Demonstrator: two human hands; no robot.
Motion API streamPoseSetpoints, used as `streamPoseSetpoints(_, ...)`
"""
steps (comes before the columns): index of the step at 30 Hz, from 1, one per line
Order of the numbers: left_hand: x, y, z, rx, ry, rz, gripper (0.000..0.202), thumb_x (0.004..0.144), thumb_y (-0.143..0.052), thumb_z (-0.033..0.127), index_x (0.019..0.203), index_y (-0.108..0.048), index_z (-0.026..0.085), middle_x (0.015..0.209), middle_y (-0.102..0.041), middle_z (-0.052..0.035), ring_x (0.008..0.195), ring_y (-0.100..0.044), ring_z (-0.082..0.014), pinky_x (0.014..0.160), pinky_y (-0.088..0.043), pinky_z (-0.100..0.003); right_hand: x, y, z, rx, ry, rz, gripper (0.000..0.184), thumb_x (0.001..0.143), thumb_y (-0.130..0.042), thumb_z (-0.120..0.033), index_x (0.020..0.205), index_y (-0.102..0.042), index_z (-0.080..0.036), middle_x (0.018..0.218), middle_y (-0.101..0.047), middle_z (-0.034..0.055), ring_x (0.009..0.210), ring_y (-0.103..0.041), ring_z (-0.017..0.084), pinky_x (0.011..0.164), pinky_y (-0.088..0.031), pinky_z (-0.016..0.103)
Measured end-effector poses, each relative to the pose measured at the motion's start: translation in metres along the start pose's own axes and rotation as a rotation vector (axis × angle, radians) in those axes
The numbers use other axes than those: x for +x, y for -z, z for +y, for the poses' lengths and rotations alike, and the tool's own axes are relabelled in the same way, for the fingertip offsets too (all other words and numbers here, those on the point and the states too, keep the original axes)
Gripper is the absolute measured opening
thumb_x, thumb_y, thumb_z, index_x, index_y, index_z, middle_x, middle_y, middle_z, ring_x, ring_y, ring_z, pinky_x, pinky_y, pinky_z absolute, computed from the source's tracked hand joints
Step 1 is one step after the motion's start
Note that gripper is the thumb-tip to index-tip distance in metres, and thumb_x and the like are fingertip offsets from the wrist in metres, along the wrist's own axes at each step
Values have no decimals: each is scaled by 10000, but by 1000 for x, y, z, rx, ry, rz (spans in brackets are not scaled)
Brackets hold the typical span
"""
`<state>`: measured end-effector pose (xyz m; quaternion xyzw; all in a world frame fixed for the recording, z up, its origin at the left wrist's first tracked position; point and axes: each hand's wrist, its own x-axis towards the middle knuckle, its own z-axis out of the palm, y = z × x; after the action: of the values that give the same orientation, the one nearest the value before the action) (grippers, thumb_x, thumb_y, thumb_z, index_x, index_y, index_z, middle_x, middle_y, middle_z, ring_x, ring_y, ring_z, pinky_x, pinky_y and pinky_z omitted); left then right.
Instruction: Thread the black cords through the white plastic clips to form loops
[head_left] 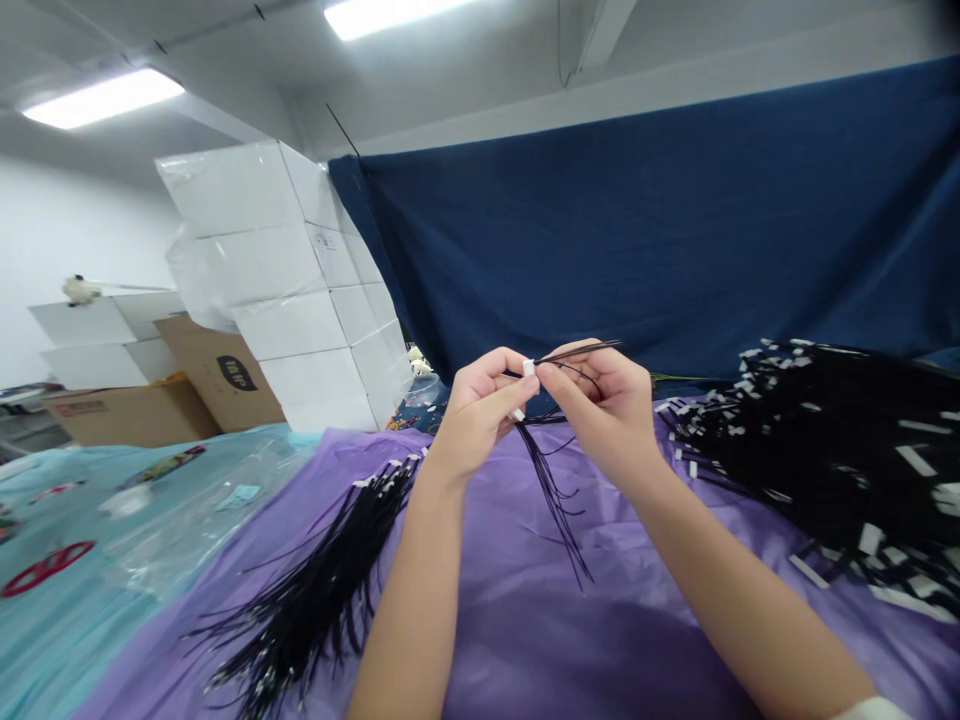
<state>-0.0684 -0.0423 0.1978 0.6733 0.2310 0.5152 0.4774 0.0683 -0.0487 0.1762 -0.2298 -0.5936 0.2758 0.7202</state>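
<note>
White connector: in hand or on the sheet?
In hand: small white plastic connector pinched between left hand and right hand, above purple plastic sheet.

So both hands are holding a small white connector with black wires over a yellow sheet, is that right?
Not quite. The sheet under the hands is purple, not yellow, as the head view shows. The rest holds: the left hand and right hand hold a small white connector with black wires over it.

The purple sheet (525,620) under my arms looks like smooth, glossy plastic. The black wires (551,490) I pinch look thin and matt, with small white plastic tabs (529,368).
</note>
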Motion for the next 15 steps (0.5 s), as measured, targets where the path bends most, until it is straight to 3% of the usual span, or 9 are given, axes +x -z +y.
streamPoseSetpoints(8,-6,3,4,168,-53,35,227,827,-672,388,792,-571,188,500,-318,82,432,-221,-47,419,-193,-210,5,0,0,55,-95,-44,196,721,-758,-314,784,-654,-160,673,-646,23,587,-580,113,505,-458,233)
streamPoseSetpoints(15,-7,3,3,172,-82,7,160,823,-682,320,804,-598,185,519,-372,78,446,-263,-43,449,-271,-195,11,3,1,179,-175,-143,257,669,-811,-319,745,-639,-144,544,-511,-48,442,-386,39,400,-306,188)
